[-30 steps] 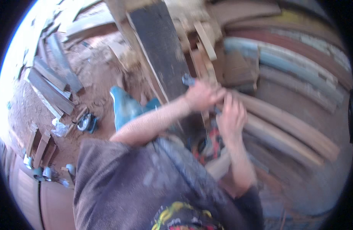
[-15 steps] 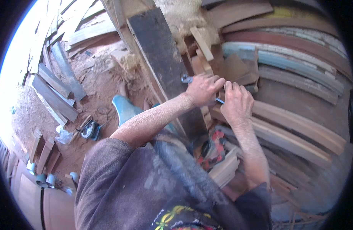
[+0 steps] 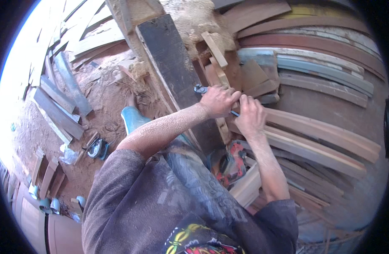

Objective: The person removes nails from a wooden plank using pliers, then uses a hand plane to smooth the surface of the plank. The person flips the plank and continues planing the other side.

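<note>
My left hand (image 3: 220,102) is closed around a tool with a rounded metal head (image 3: 200,89) that shows past its fingers, over the right edge of a dark board (image 3: 168,47). Between my hands a bluish piece of the tool shows, running toward my right hand (image 3: 251,116). The fingers of that hand are curled closed against it, and most of the grip is hidden. The tool's exact kind does not show. Just beyond my left hand, small pale wood pieces (image 3: 214,49) lie beside the board. Below my hands is a red and black power tool (image 3: 234,163).
Long wooden strips (image 3: 321,131) and painted planks (image 3: 317,70) lie to the right. On the sandy ground at left are loose grey boards (image 3: 61,111), a blue circular tool (image 3: 97,148) and a clear plastic bag (image 3: 68,155). Sawdust is heaped by the board's far end.
The whole view has shifted slightly, so the scene sits a little further left. My hands keep their closed grip near the board's right edge, with only a slight movement.
</note>
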`<state>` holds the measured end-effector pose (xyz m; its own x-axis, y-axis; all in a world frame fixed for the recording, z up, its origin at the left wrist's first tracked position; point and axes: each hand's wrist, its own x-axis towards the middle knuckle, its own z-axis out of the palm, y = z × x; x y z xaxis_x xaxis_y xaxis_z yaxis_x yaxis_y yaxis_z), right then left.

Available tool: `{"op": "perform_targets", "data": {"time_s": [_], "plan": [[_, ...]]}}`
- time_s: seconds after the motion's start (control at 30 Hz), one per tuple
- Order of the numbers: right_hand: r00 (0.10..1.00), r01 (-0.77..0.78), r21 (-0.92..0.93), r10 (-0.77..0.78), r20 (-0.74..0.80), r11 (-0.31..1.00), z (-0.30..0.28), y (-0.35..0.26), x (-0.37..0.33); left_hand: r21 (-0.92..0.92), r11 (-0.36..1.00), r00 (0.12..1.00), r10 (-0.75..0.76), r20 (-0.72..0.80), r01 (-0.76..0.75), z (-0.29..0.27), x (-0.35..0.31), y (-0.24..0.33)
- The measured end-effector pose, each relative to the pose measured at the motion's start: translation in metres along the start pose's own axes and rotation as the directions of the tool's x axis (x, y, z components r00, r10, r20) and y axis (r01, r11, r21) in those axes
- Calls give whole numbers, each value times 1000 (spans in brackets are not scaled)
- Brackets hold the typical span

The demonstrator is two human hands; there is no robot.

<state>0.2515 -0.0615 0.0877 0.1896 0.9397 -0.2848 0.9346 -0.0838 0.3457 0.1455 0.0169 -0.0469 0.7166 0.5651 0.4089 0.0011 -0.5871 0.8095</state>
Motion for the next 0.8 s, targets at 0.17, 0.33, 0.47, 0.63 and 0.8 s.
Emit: {"op": "perform_targets", "data": {"time_s": [0.17,0.33,0.47,0.63,0.8], "plan": [[969,-111,92,129,-213,990,40,-24,-32,193,973,991,113,74,-126,28,-29,-7],[992,-58,37,61,-112,998,10,-26,-25,53,994,995,98,0,-98,7,-21,0],[997,-69,-50,70,32,996,-8,-28,-23,68,995,983,-86,162,75,-2,-22,17],[995,53,-154,-39,94,987,-38,-20,0,9,973,972,-230,-36,231,-11,-31,44],[976,157,-211,-120,180,965,-50,-14,11,-37,953,952,-303,-36,302,-19,-26,51]]}}
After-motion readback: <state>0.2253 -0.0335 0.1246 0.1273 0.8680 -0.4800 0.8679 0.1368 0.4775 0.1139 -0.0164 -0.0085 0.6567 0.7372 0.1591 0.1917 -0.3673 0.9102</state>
